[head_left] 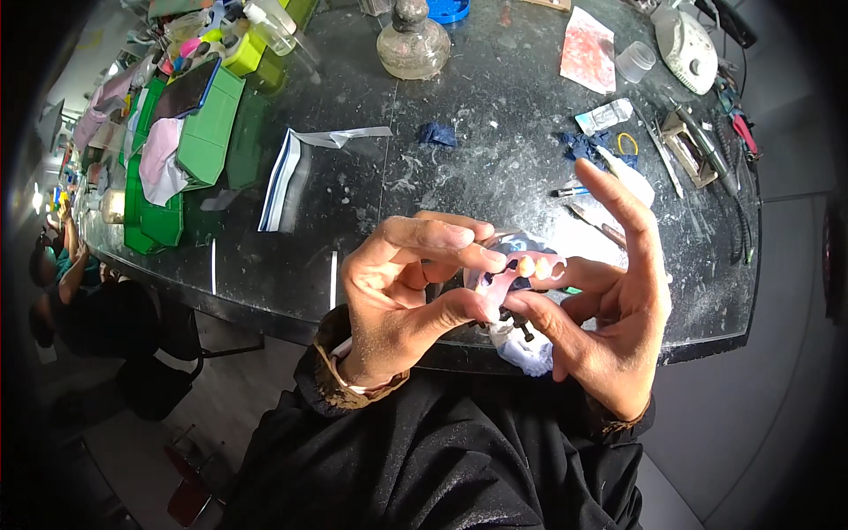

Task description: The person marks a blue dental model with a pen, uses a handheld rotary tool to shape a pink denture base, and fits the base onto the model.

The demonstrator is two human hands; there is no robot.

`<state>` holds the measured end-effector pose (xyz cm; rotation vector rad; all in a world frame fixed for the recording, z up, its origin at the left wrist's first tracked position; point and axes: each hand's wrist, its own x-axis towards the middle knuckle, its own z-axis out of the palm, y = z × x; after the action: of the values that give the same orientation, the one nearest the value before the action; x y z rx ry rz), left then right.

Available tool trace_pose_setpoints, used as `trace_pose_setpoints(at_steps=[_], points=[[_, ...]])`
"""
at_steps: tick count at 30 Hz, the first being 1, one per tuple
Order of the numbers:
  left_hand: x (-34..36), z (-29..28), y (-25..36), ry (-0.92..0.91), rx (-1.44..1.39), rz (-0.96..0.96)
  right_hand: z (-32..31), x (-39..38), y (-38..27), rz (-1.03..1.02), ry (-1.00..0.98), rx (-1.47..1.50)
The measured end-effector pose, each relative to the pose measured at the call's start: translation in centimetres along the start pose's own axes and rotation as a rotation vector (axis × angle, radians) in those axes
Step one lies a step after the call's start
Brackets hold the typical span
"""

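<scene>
A pink partial denture (502, 284) with a few tooth-coloured teeth is held up in front of me, just over the table's near edge. My left hand (393, 287) pinches its left side between thumb and fingers. On the other side, my right hand (623, 318) grips it with the thumb and bent fingers, while the index finger sticks up. Both hands look dusted with powder. Below the denture, partly hidden by my fingers, are a dark metal piece with screws (523, 329) and a whitish-blue lump (526, 355) whose kind I cannot make out.
A glass burner bottle (412, 49) stands at the back. Green bins (212, 124) with a phone (185, 88) are on the left, near a folded paper strip (281, 181). To the right lie a pen-shaped tool (702, 141), a plastic cup (635, 62) and blue scraps (437, 134).
</scene>
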<state>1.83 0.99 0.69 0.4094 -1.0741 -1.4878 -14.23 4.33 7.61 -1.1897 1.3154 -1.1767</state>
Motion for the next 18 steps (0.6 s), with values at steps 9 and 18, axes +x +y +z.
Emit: trace_pose_setpoints(at_steps=[9,18], points=[[0.3,-0.1,-0.1,-0.044,0.104,0.035,-0.2,-0.8,-0.9,0.048,0.112,-0.025],[-0.3,-0.3,0.0,-0.047,0.013,0.033,2.1,-1.2,1.2,-0.162,0.316,-0.037]])
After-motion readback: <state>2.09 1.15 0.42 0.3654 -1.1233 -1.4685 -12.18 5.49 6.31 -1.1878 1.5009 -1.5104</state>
